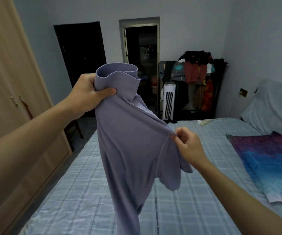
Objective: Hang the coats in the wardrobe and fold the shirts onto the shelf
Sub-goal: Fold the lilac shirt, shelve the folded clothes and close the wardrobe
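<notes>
A purple-grey shirt [130, 139] hangs in the air over the bed [196, 200]. My left hand [87, 94] grips it near the top, just below a sleeve opening that stands up above my fingers. My right hand [186, 143] pinches a fold of the shirt's right side, lower down and nearer to me. The rest of the shirt drapes down past the bottom edge of the view. The light wooden wardrobe [13, 102] stands at the left with both doors closed.
A colourful blue and purple cloth [268, 163] lies on the right of the bed. A white tower fan [169, 100] and a rack piled with clothes [197, 73] stand beyond the bed's far end. A wooden chair [73, 129] sits beside the wardrobe.
</notes>
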`<state>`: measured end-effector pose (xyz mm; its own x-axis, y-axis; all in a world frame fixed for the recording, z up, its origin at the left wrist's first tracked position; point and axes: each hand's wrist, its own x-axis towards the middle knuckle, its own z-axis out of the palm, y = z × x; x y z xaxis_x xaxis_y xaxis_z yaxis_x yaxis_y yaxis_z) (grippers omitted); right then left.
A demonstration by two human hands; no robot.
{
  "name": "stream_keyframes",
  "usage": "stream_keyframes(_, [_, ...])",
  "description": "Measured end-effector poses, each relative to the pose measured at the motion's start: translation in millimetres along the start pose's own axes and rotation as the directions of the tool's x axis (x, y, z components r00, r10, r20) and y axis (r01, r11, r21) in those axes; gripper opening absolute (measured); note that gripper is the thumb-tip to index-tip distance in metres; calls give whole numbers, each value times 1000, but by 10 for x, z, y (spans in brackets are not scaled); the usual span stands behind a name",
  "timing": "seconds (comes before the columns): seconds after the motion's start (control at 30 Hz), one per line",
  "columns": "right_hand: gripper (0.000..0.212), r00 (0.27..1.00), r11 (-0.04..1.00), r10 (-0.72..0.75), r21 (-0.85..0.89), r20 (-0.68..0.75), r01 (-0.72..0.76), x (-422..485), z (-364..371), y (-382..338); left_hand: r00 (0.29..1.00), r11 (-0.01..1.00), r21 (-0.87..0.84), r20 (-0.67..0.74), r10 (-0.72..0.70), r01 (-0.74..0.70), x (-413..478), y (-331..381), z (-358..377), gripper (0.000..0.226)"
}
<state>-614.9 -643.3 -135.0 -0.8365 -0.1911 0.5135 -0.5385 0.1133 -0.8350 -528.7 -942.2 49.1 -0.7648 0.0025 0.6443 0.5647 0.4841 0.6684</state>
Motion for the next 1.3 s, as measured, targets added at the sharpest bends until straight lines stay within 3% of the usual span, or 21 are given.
stream_keyframes(0.1, [14,997,989,55,137,56,-62,-45,3,-13,1000,1000,-13,-23,-18,18,-11,-35,-45,30])
stream_keyframes(0.27, [5,993,993,-101,-62,59,105,-268,77,36,999,999,-33,-32,-22,21,8,27,-49,25])
stream_keyframes(0.43, [31,990,998,-67,-9,123,69,-396,-23,0,999,999,-12,-10,-48,48,-33,-38,-38,23])
stream_keyframes(0.53, [28,962,998,-34,-41,273,47,-442,-128,24,996,996,-4,-9,-84,84,-74,-151,-29,24])
stream_keyframes(0.67, [21,898,914,33,-376,438,150,-398,-187,252,993,993,2,-13,-115,115,-103,-285,2,24])
stream_keyframes(0.77, [18,922,872,45,-465,383,151,-359,-197,441,990,990,10,-20,-139,139,-80,-401,23,23])
stream_keyframes(0.97, [25,983,878,89,-478,158,-3,-136,-136,791,979,979,27,-13,-202,203,-9,-829,97,24])
stream_keyframes(1.3, [15,978,816,178,-539,-107,-208,839,-54,1710,931,932,20,-40,-362,363,714,-2119,653,31])
